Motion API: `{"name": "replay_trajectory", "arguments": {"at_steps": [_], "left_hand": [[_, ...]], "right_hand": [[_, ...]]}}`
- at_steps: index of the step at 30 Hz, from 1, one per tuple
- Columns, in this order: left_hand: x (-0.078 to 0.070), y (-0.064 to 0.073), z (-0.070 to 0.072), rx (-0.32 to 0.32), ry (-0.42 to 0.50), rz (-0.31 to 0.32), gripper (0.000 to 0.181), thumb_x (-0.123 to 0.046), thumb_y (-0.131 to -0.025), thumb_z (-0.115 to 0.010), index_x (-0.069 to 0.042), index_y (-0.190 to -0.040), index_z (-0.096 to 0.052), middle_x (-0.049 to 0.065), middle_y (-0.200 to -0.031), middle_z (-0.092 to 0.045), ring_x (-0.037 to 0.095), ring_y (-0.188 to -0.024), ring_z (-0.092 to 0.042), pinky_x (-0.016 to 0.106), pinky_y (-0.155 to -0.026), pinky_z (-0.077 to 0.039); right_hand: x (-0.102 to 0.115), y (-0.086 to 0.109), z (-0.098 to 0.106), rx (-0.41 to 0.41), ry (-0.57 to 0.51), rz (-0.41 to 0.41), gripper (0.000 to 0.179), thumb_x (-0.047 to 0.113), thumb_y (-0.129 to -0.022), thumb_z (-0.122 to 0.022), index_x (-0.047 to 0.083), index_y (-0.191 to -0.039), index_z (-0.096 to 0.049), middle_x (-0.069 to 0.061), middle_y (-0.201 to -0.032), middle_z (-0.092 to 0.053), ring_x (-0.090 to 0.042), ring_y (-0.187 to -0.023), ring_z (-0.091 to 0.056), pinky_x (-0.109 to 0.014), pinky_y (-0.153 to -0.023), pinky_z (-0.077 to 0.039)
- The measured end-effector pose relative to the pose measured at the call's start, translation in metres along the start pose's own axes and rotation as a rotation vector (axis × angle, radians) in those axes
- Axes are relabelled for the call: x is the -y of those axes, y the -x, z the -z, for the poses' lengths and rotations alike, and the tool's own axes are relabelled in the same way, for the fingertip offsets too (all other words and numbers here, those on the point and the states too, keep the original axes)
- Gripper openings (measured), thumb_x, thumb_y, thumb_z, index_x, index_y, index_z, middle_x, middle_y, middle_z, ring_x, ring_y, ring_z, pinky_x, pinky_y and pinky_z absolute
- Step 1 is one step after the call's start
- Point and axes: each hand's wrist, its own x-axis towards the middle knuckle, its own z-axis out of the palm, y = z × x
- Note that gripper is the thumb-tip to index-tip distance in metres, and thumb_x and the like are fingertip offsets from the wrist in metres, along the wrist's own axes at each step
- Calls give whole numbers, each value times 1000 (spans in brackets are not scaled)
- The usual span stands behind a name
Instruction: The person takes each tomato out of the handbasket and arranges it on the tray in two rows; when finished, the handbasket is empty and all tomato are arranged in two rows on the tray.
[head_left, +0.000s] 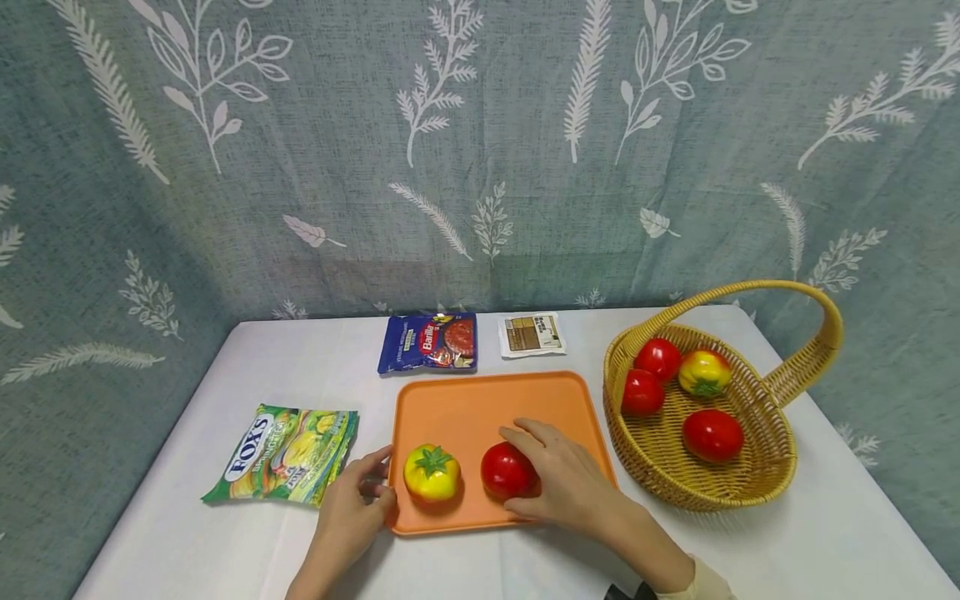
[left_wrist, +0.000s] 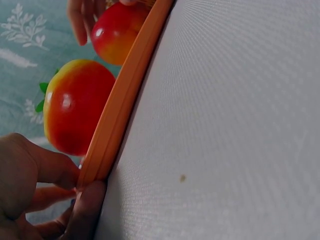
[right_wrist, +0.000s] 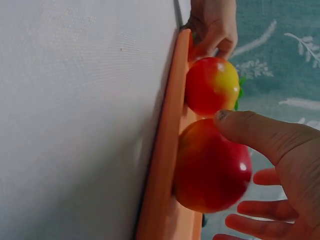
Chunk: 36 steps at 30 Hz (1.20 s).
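Note:
On the orange tray [head_left: 487, 408] sit a yellow-and-red tomato-like fruit [head_left: 431, 475] with green leaves and, to its right, a red round fruit [head_left: 507, 471]. My left hand [head_left: 352, 500] is at the tray's left edge. In the left wrist view, its thumb and fingers [left_wrist: 52, 167] pinch the rim by the corner. My right hand [head_left: 562, 475] reaches around the right side of the red fruit. The right wrist view has the thumb [right_wrist: 245, 127] at the red fruit's surface, while the other fingers are spread loosely beside it.
A wicker basket [head_left: 622, 446] with a tall handle stands to the right, holding several red and yellow fruits. Left of the tray lies a green Fox's candy bag [head_left: 288, 454]. Behind it are a blue Barilla packet [head_left: 429, 342] and a small white-and-brown packet [head_left: 532, 334]. A patterned curtain [head_left: 480, 167] backs the table.

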Motion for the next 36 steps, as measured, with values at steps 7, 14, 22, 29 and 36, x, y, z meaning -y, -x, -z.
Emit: {"name": "replay_trajectory", "arguments": {"at_steps": [7, 14, 22, 29, 36], "left_hand": [[1, 0, -2, 5, -9, 18, 61, 2, -79, -67, -6, -138, -59, 9, -109, -62, 18, -82, -58, 23, -60, -52], [1, 0, -5, 9, -18, 17, 61, 2, -79, -66, -7, -139, -58, 9, -110, -62, 18, -84, -58, 23, -63, -51], [-2, 0, 1, 5, -33, 9, 60, 2, -79, -67, -6, -138, -59, 9, -110, -62, 18, -83, -59, 23, -65, -51], [-2, 0, 2, 11, -29, 0, 59, 2, -79, -67, -5, -138, -59, 9, -110, -62, 18, -84, -59, 24, -67, -51], [-1, 0, 2, 6, -25, -10, 60, 4, -79, -67, -5, -138, -59, 10, -110, -62, 19, -84, -60, 24, -68, -52]], "right_hand": [[3, 12, 15, -58, 53, 18, 83, 46, -69, -88, 13, -139, -58, -12, -142, -53, -31, -127, -53, -51, -94, -50], [0, 35, 36, -147, 102, -11, 74, 46, -75, -85, 17, -138, -60, -4, -139, -58, -24, -123, -58, -46, -93, -52], [-8, 56, 53, -263, 84, -2, 69, 33, -72, -89, 13, -133, -63, -3, -133, -61, -21, -120, -60, -41, -93, -52], [-12, 67, 63, -295, 98, -42, 67, 29, -71, -90, 9, -130, -65, -7, -131, -63, -25, -118, -61, -43, -90, -53], [-17, 70, 73, -321, 121, -64, 70, 27, -69, -91, 12, -132, -65, -5, -131, -62, -20, -115, -62, -40, -87, -55]]}}
